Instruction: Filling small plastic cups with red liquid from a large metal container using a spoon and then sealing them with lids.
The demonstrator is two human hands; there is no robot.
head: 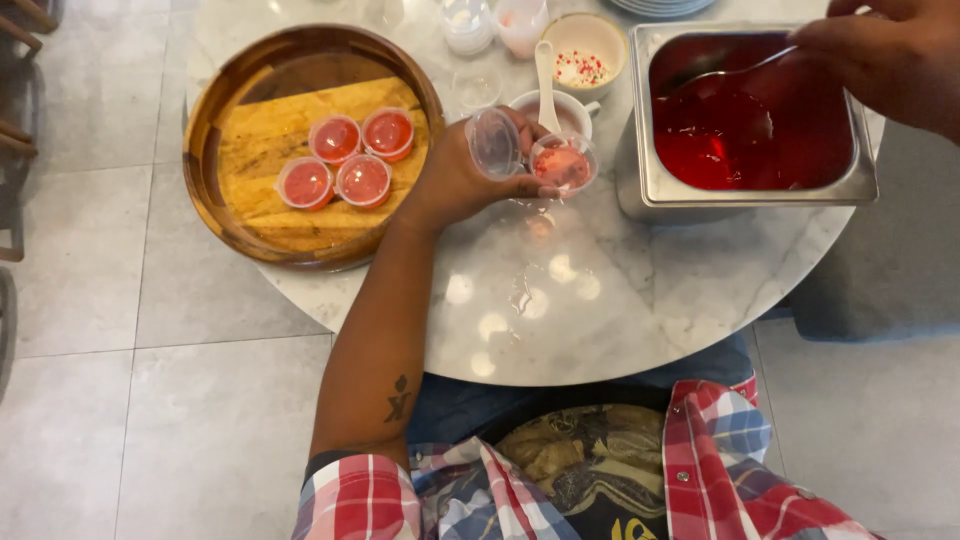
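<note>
My left hand [455,180] holds a small clear plastic cup [562,163] with pinkish-red filling, its hinged lid [494,142] flipped open beside it, just above the marble table [560,300]. My right hand [890,60] at the top right grips a metal spoon [735,75] that reaches into a steel pan [860,180] of red jelly [730,130]. On the left, a round wooden tray [210,110] carries several closed cups of red jelly [345,158].
Behind my left hand stand a white cup with a white spoon [548,85], a bowl of white and red sprinkles [583,62], a stack of empty clear cups [467,22] and plates [660,6]. Grey tiled floor surrounds the table; chair legs [15,130] stand far left.
</note>
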